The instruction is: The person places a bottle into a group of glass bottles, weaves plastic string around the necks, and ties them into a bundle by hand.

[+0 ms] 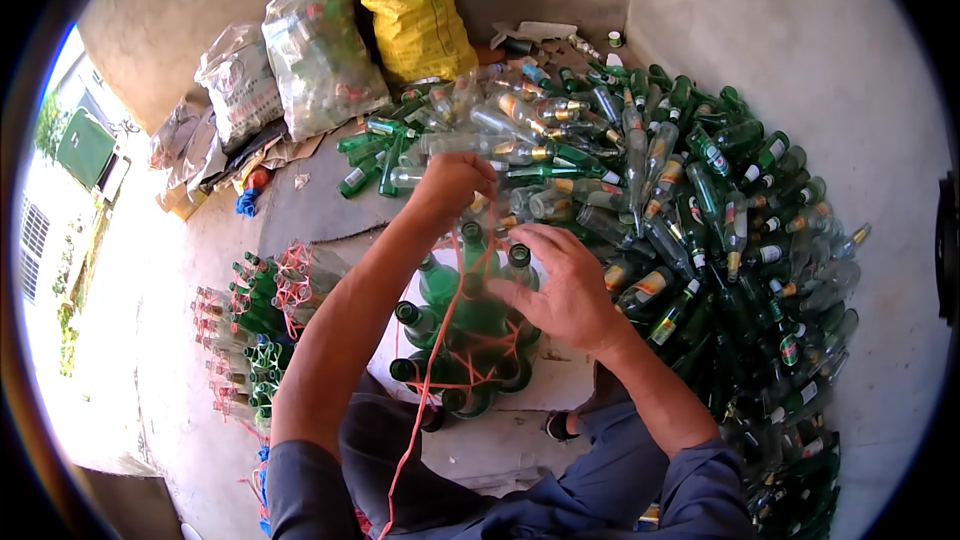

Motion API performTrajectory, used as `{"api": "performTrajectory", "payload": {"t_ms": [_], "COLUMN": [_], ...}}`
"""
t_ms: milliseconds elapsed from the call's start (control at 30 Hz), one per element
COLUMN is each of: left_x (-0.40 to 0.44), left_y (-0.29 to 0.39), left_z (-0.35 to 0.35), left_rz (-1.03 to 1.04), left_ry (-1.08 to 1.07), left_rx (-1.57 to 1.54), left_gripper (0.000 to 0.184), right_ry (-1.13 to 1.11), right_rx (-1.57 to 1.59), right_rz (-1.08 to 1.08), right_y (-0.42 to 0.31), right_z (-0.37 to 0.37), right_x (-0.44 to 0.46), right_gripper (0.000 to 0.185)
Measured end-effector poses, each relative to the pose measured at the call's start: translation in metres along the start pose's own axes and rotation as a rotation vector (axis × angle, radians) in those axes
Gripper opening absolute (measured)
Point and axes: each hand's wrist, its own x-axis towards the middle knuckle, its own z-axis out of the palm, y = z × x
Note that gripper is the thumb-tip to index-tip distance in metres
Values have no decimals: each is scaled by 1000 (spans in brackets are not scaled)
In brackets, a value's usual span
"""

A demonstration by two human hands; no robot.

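The red string (425,390) runs off the bottom edge. The right hand (562,285) hides part of a green bottle (519,256). Printing on many labels (789,350) at right is too small to read.

At least six central bottles (478,315) (loose ones (706,190) beyond counting), three sacks (325,60).
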Motion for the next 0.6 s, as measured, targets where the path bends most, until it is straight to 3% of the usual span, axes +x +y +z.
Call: {"api": "performTrajectory", "payload": {"t_ms": [133,233,533,600], "left_x": [4,5,2,3], "left_y": [2,4,6,4], "left_z": [-1,-4,-6,-4], "left_rz": [-2,42,77,100], "left_ry": [-41,-80,-81,-64], "left_rx": [-8,-4,-32,-21], "left_gripper": [18,18,16,15], "right_ry": [-283,-164,-365,-310], "right_rx": [4,-138,-396,-406], "right_rz": [54,-57,115,46], "right_y": [-5,-5,-22,-18], "right_z": [4,23,35,39], "right_x": [8,7,17,16], "right_gripper": [81,97,94,82]}}
